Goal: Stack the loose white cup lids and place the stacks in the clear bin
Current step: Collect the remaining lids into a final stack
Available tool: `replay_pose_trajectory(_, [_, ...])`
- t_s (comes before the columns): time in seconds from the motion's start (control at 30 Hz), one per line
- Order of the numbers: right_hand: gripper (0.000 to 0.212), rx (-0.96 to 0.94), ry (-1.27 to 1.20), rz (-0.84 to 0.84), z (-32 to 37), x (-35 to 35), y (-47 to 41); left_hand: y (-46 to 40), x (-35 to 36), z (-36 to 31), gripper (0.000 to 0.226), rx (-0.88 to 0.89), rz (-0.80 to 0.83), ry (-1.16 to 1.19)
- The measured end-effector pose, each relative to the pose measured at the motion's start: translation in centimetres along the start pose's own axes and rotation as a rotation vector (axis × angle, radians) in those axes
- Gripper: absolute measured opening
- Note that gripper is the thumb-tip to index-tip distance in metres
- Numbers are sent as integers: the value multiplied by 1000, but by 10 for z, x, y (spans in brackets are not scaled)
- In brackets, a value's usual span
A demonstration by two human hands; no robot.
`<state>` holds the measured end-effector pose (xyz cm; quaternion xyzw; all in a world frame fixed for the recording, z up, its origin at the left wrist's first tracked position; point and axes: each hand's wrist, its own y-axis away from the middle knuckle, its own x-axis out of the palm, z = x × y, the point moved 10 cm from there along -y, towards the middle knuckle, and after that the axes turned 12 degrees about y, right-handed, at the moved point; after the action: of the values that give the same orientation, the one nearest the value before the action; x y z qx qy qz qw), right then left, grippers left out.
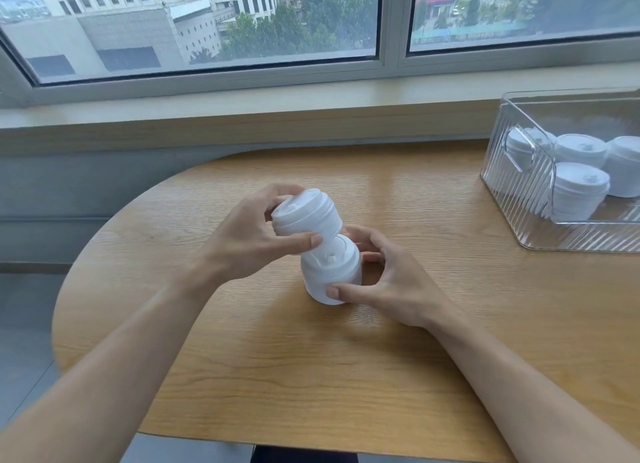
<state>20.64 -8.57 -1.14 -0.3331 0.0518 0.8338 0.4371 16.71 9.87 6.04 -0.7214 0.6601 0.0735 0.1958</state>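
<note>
A short stack of white cup lids (306, 213) is tilted in the air, gripped by my left hand (249, 234) between thumb and fingers. Its lower edge meets the top of a second stack of white lids (332, 272) that stands on the wooden table (242, 376). My right hand (391, 282) holds this lower stack, thumb at its base and fingers curled round its far side. The clear bin (568, 234) stands at the right edge of the table. Inside it are several upright lid stacks (578, 190).
The table has a rounded left end and its front edge runs near my forearms. A window sill (242, 112) and a window run along the far side. Bare table surface lies between my hands and the bin.
</note>
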Motion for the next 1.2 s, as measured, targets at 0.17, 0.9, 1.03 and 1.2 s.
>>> replay_pose_trajectory(0.17, [94, 12, 10, -17, 2, -1, 1, 1, 3, 2, 86, -21, 24, 24])
replay_pose_trajectory(0.9, [78, 9, -26, -18, 2, 3, 3, 6, 48, -9, 98, 60, 260, -389])
replay_pose_trajectory(1.03, [80, 13, -19, -8, 2, 3, 3, 7, 48, -12, 87, 53, 261, -323])
replay_pose_trajectory(1.2, [82, -8, -17, -51, 8, -2, 3, 6, 38, -13, 75, 14, 210, -181])
